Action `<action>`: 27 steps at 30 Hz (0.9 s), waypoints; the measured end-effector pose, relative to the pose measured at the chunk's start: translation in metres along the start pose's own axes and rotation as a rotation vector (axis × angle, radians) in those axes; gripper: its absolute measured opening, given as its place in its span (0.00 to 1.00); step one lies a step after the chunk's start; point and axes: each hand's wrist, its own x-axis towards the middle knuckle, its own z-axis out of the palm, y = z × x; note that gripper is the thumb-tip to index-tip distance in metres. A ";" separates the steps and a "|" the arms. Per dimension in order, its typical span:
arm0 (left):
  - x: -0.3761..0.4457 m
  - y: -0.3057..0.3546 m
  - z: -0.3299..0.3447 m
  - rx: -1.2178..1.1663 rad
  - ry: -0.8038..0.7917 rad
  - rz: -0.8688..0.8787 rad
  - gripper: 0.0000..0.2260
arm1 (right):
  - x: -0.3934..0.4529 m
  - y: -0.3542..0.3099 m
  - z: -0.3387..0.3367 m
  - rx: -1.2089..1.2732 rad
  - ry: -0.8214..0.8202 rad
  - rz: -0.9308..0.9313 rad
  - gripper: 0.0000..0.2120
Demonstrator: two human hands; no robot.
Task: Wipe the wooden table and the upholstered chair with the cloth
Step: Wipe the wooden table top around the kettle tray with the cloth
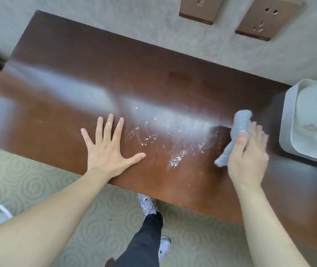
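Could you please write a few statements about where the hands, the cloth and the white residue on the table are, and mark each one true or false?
1. The right hand grips the grey cloth. True.
2. The left hand holds a second cloth. False: it lies flat on the wooden table with fingers spread and holds nothing.
3. White powdery residue lies on the table between the two hands. True.
4. The white tub stands at the table's left end. False: it is at the right end, beside the cloth.
5. The cloth covers all the residue. False: the residue lies bare, to the left of the cloth.
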 end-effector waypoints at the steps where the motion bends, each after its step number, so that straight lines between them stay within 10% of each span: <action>1: 0.000 -0.001 0.000 -0.001 0.003 0.000 0.54 | -0.006 -0.001 0.011 -0.006 -0.144 0.000 0.25; 4: 0.001 -0.002 0.002 0.003 0.016 0.006 0.54 | -0.019 -0.005 0.040 -0.002 -0.399 -0.030 0.23; 17: 0.002 -0.004 0.004 -0.030 0.052 0.005 0.52 | -0.124 -0.020 0.040 0.227 -0.466 -0.128 0.21; 27: 0.004 -0.003 0.001 -0.024 0.033 0.007 0.53 | -0.090 -0.052 0.080 -0.277 -0.515 -0.142 0.37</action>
